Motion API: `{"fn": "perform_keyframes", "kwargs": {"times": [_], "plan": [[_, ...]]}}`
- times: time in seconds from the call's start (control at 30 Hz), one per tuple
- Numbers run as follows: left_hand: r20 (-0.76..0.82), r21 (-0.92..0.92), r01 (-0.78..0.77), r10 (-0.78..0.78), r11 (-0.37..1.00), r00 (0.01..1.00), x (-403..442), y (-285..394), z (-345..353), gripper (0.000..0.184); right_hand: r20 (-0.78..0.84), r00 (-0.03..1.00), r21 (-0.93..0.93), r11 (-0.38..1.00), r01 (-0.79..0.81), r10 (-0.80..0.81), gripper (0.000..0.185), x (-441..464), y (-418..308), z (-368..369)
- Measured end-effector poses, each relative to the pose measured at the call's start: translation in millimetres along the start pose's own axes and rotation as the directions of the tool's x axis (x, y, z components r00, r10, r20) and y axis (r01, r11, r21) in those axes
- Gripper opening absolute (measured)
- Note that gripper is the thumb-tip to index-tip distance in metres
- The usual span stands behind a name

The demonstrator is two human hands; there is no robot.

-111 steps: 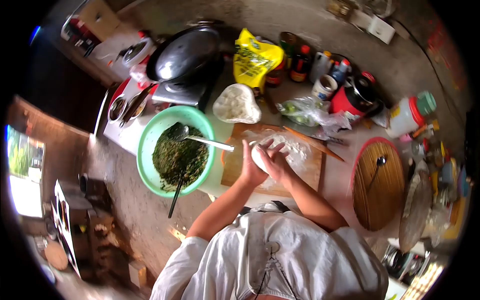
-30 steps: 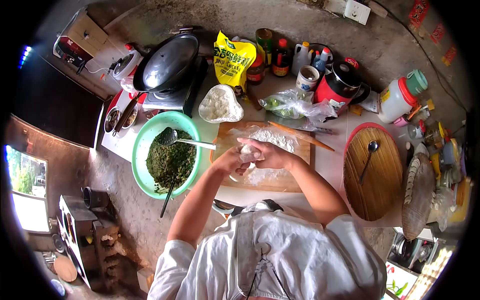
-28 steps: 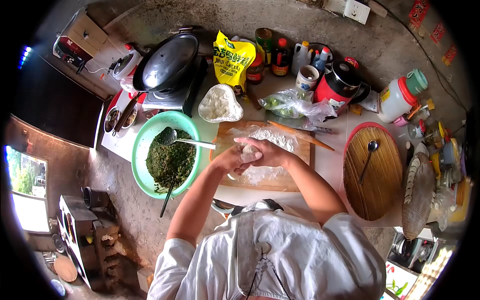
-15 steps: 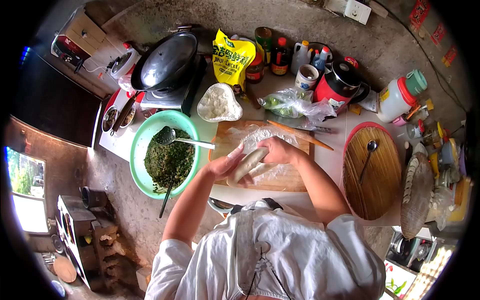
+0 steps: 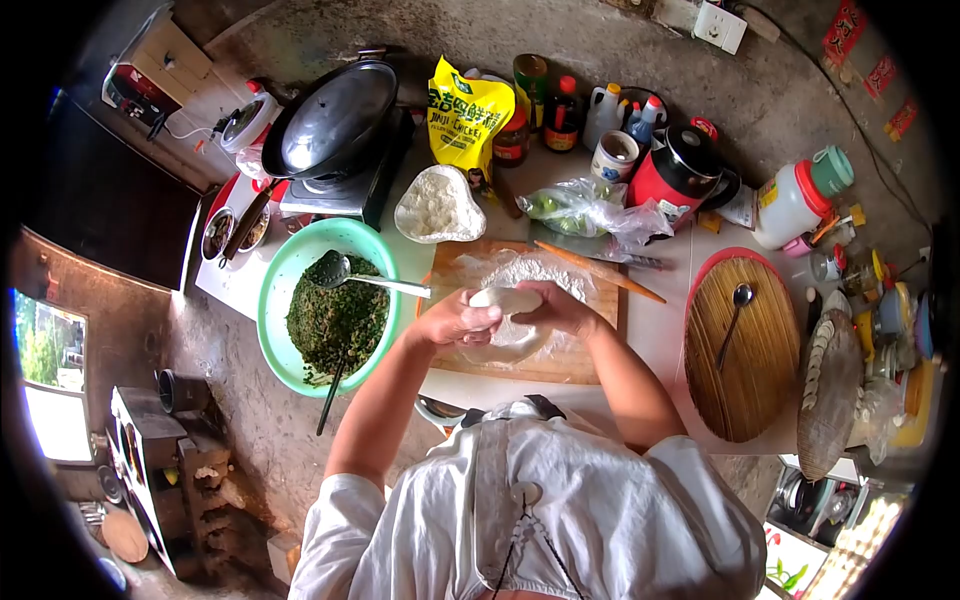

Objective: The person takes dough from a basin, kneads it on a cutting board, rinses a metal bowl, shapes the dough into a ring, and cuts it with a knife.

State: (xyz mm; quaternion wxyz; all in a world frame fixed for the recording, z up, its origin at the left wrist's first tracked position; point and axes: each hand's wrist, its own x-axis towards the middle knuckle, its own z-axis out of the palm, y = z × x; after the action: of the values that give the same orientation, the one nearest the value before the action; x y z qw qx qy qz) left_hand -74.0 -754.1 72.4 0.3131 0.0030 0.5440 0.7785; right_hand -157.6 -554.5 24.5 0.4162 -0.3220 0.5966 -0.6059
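A length of pale dough (image 5: pixel 507 300) stretches between my two hands above a floured wooden board (image 5: pixel 450 365). My left hand (image 5: pixel 458 320) is closed around its left end. The fingers of my right hand (image 5: pixel 556 306) grip the other end. Below the hands, more pale dough or flour shows, and I cannot tell whether it joins the held piece. Loose flour (image 5: pixel 535 270) lies on the board behind the hands. A wooden rolling pin (image 5: pixel 600 271) rests slanted across the board's far right corner.
Left of the board stands a green bowl (image 5: pixel 272 335) of chopped green filling with a slotted spoon (image 5: pixel 332 269). Behind are a bowl of flour (image 5: pixel 440 205), a yellow bag (image 5: pixel 468 120) and a lidded wok (image 5: pixel 335 115). A round wooden tray (image 5: pixel 745 370) holding a spoon lies right.
The dough hung as a long loop between my hands; now it is bunched and raised across them. My left hand has turned and closed more around it.
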Motion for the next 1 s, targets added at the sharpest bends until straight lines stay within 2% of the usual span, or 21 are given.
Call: {"fn": "perform_keyframes", "kwargs": {"times": [0.07,0.1,0.13,0.17,0.2,0.23,0.3,0.37,0.43,0.5,0.57,0.6,0.63,0.67,0.7,0.77,0.8,0.83,0.9,0.97,1.0], "plan": [[-0.045,0.104,-0.059,0.064,0.993,0.997,-4.4,-11.2,-5.0,0.061,-0.061,0.996,-0.020,0.998,-0.065,0.063,0.021,1.1,-8.7,-7.0],[-0.046,0.107,-0.057,0.063,0.993,0.997,-2.7,-7.0,-0.8,0.061,-0.061,0.996,-0.018,0.998,-0.062,0.061,0.021,1.0,-21.5,-3.6],[0.004,0.003,0.033,-0.033,0.999,0.999,0.7,-4.1,3.4,0.064,-0.008,0.999,-0.273,0.961,0.039,-0.043,0.022,1.5,-32.8,1.4],[0.062,-0.100,0.127,-0.121,0.987,0.991,3.4,-3.8,6.5,0.067,0.070,0.990,-0.504,0.851,0.144,-0.126,0.023,1.9,-42.4,8.1],[-0.018,0.145,0.163,-0.162,0.976,0.987,8.0,-6.0,6.0,0.071,0.067,0.987,-0.499,0.852,0.161,-0.147,0.026,1.9,-49.4,18.4],[-0.106,0.250,0.113,-0.089,0.962,0.990,10.4,-11.3,11.5,0.066,0.087,0.994,-0.593,0.798,0.108,-0.069,0.030,3.9,-55.4,26.6],[-0.048,0.193,0.241,-0.236,0.951,0.971,9.4,-5.2,4.3,0.062,0.062,0.984,-0.378,0.908,0.180,-0.169,0.033,4.0,-43.2,18.0],[-0.007,0.210,0.218,-0.221,0.953,0.975,4.1,3.3,7.2,0.059,0.114,0.991,-0.208,0.977,-0.050,0.075,0.033,2.4,-31.3,1.9],[0.036,0.221,0.193,-0.206,0.956,0.978,0.1,2.4,7.1,0.057,0.156,0.983,-0.162,0.984,-0.073,0.098,0.030,-3.3,-31.7,-3.0],[-0.078,0.187,0.125,-0.112,0.974,0.991,-4.4,-1.7,0.2,0.055,0.208,0.942,-0.109,0.963,-0.245,0.263,0.028,-5.8,-18.7,-13.6],[-0.021,0.160,0.132,-0.130,0.978,0.991,-4.9,-0.8,-5.8,0.050,0.194,0.964,-0.109,0.980,-0.165,0.184,0.023,-9.0,-9.9,-18.3],[-0.234,0.185,0.020,0.024,0.983,0.972,1.7,-9.3,-1.3,0.047,0.151,0.982,0.107,0.985,-0.133,0.116,0.020,-10.2,-10.7,-19.1],[-0.430,0.231,-0.085,0.180,0.969,0.885,5.3,-15.2,0.7,0.045,0.096,0.994,0.316,0.945,-0.087,0.059,0.018,-10.9,-11.1,-19.2],[-0.413,0.406,-0.031,0.213,0.914,0.886,4.1,-13.2,-7.2,0.044,0.038,0.999,0.348,0.937,-0.021,0.008,0.022,-5.5,-10.5,-14.6],[-0.413,0.406,-0.032,0.214,0.913,0.885,8.4,-22.1,-10.5,0.044,0.039,0.999,0.348,0.937,-0.021,0.008,0.022,-0.6,-14.2,-7.2],[-0.721,0.301,-0.005,0.231,0.954,0.654,23.1,-49.5,-13.6,0.043,-0.128,0.991,0.166,0.986,-0.005,0.027,0.029,8.8,-23.9,11.1],[-0.718,0.077,0.006,0.051,0.997,0.694,22.9,-45.0,4.0,0.051,-0.147,0.989,0.056,0.998,0.030,-0.021,0.031,12.8,-21.5,19.9],[-0.548,-0.167,-0.052,-0.049,0.985,0.835,35.4,-55.2,4.4,0.068,-0.187,0.982,-0.087,0.996,0.001,-0.017,0.025,12.7,-27.6,28.4],[-0.520,-0.542,-0.332,0.002,0.772,0.854,43.4,-56.0,40.7,0.085,-0.291,0.934,-0.288,0.950,0.121,-0.207,0.032,12.2,-32.4,47.3],[-0.271,-0.714,-0.390,0.283,0.582,0.920,53.2,-66.8,31.6,0.090,-0.342,0.920,-0.373,0.926,0.055,-0.193,0.030,18.4,-19.3,56.5],[-0.274,-0.750,-0.428,0.352,0.504,0.895,59.7,-61.5,39.4,0.089,-0.487,0.792,-0.573,0.819,0.027,-0.368,0.029,19.4,-26.3,61.8]]}}
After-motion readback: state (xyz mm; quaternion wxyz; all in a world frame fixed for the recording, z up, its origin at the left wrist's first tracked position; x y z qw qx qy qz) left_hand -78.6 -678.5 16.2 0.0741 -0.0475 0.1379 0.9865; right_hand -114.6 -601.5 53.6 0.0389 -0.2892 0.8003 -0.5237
